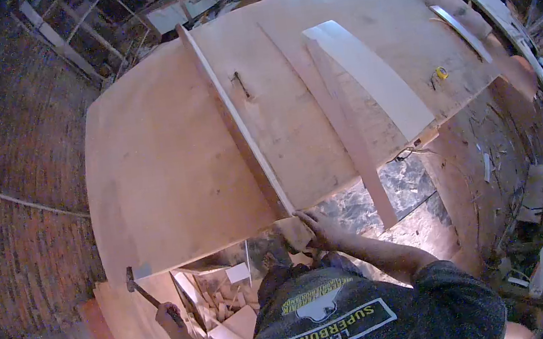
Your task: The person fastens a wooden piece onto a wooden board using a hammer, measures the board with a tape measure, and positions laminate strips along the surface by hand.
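My left hand point(169, 315) is closed around the handle of a hammer point(151, 297). The hammer's head is at the near left corner of a large wooden panel point(162, 162). My right hand point(321, 228) grips the near end of a long narrow board point(232, 110), which stands on edge across the panel. A pale wooden block point(295, 233) is right beside those fingers, at the panel's near edge; whether it is joined to the board I cannot tell.
On the panel lie a pale wide strip point(372, 76), a thin brown strip point(358, 155) overhanging the near edge, a dark tool point(243, 85) and a yellow tape measure point(441, 72). Wood offcuts point(224, 304) are heaped below. Brick paving point(24, 254) runs along the left.
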Motion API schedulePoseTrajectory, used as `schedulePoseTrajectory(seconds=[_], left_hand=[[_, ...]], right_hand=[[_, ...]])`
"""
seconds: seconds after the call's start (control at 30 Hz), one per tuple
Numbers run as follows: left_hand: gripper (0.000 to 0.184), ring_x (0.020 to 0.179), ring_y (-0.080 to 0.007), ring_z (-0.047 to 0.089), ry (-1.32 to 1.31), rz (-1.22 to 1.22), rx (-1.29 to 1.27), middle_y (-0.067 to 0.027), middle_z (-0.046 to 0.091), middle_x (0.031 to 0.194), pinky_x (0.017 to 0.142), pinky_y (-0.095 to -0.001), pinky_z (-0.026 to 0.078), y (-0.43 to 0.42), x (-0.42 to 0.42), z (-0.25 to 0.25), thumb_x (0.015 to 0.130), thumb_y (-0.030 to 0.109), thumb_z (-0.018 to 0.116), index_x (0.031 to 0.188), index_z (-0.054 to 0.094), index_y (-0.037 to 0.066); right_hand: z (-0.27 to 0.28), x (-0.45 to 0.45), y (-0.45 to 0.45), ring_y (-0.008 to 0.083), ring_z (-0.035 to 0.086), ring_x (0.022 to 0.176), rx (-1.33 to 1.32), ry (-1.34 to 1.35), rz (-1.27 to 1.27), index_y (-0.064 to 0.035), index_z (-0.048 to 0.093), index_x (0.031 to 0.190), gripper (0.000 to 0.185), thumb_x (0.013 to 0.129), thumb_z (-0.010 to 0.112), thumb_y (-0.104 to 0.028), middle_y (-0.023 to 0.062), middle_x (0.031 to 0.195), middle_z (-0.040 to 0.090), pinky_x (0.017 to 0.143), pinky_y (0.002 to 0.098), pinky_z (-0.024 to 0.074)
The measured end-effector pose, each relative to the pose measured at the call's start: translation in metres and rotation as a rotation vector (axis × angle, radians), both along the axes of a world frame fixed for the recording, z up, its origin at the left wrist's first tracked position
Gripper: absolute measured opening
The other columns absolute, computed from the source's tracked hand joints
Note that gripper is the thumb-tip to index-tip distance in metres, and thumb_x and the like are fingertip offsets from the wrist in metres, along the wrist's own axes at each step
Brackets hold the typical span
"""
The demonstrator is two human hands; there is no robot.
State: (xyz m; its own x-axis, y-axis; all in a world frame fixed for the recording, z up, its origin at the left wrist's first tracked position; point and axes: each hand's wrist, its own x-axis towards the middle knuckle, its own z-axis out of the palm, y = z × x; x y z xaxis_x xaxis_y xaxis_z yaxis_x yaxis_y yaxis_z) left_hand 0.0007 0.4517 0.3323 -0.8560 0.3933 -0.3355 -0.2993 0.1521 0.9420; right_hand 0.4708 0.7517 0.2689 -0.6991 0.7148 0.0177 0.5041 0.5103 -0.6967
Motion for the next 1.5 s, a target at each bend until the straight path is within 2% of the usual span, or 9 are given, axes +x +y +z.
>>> schedulePoseTrajectory(seconds=[0.37,0.63,0.73,0.93,1.03,1.1,1.23,1.33,1.5], left_hand=[[0.012,0.057,-0.0135,0.049,0.134,0.014,0.100,-0.0050,0.051,0.066,0.053,-0.0248,0.040,0.007,-0.052,0.064,0.079,0.010,0.059,0.073,0.055,0.000],[0.012,0.056,-0.0104,0.047,0.232,-0.207,-0.274,-0.0013,0.051,0.065,0.053,-0.0266,0.038,0.074,-0.042,0.077,0.076,0.014,0.064,0.072,0.059,0.003],[0.015,0.063,-0.0153,0.057,0.325,-0.453,-0.383,-0.0034,0.061,0.072,0.060,-0.0309,0.045,0.116,-0.017,0.073,0.077,0.014,0.068,0.082,0.064,0.001],[0.055,0.103,-0.0277,0.065,0.671,-0.986,-0.133,-0.0171,0.068,0.109,0.086,-0.0402,0.052,0.190,0.088,0.080,0.074,0.029,0.082,0.116,0.062,-0.001],[0.068,0.108,-0.0303,0.062,0.653,-0.804,-0.300,-0.0186,0.064,0.116,0.090,-0.0407,0.051,0.214,0.100,0.079,0.071,0.039,0.086,0.120,0.060,-0.001],[0.075,0.111,-0.0322,0.061,0.772,-0.391,-0.465,-0.0188,0.063,0.118,0.091,-0.0402,0.051,0.208,0.103,0.041,0.069,0.047,0.087,0.120,0.060,-0.001],[0.106,0.144,-0.0397,0.029,0.991,-0.195,-0.682,-0.0257,0.033,0.153,0.115,-0.0574,0.026,0.200,0.134,-0.033,0.069,0.061,0.080,0.146,0.038,0.001],[0.130,0.151,-0.0389,0.000,0.754,-0.271,-0.999,-0.0233,0.005,0.163,0.115,-0.0676,0.003,0.217,0.173,-0.048,0.065,0.068,0.078,0.155,0.014,0.000],[0.138,0.152,-0.0368,-0.008,0.638,-0.282,-0.968,-0.0220,-0.003,0.164,0.113,-0.0701,-0.005,0.225,0.189,-0.066,0.063,0.065,0.080,0.156,0.004,-0.002]], right_hand=[[-0.020,-0.098,-0.021,0.0372,0.048,0.116,0.349,-0.153,0.188,-0.0213,0.056,0.132,0.062,0.074,0.076,-0.035,0.0119,0.121,0.054,0.099,0.0533,0.0386],[-0.009,-0.175,-0.008,0.0349,0.048,0.124,0.296,-0.240,0.144,-0.0180,0.057,0.131,0.052,0.082,0.067,-0.031,0.0106,0.129,0.054,0.109,0.0538,0.0339],[0.027,-0.213,0.006,0.0348,0.051,0.122,0.118,-0.005,0.092,-0.0149,0.056,0.133,0.051,0.087,0.068,-0.034,0.0114,0.126,0.058,0.109,0.0505,0.0372],[0.122,-0.224,0.020,0.0307,0.063,0.099,-1.477,0.845,-0.180,-0.0087,0.058,0.122,0.039,0.096,0.064,-0.037,0.0129,0.109,0.063,0.095,0.0477,0.0512],[0.093,-0.185,0.060,0.0218,0.060,0.078,-1.305,0.888,-0.887,-0.0124,0.056,0.099,0.023,0.098,0.062,-0.034,0.0065,0.086,0.057,0.071,0.0399,0.0548],[0.060,-0.134,0.114,0.0080,0.037,0.047,-1.216,0.873,-1.029,-0.0192,0.047,0.083,0.026,0.098,0.063,-0.032,-0.0061,0.060,0.036,0.044,0.0276,0.0356],[0.072,-0.071,0.179,0.0066,0.040,0.046,-1.004,0.162,-0.617,-0.0130,0.056,0.093,0.019,0.098,0.062,-0.031,-0.0058,0.058,0.041,0.043,0.0269,0.0367],[0.071,-0.077,0.195,0.0168,0.055,0.055,-0.619,-0.144,-0.208,-0.0112,0.058,0.121,0.031,0.098,0.060,-0.031,0.0031,0.068,0.057,0.051,0.0331,0.0476],[0.022,-0.112,0.199,0.0360,0.067,0.069,-0.166,-0.135,0.193,-0.0136,0.053,0.136,0.038,0.099,0.054,-0.024,0.0173,0.086,0.068,0.060,0.0476,0.0520]])
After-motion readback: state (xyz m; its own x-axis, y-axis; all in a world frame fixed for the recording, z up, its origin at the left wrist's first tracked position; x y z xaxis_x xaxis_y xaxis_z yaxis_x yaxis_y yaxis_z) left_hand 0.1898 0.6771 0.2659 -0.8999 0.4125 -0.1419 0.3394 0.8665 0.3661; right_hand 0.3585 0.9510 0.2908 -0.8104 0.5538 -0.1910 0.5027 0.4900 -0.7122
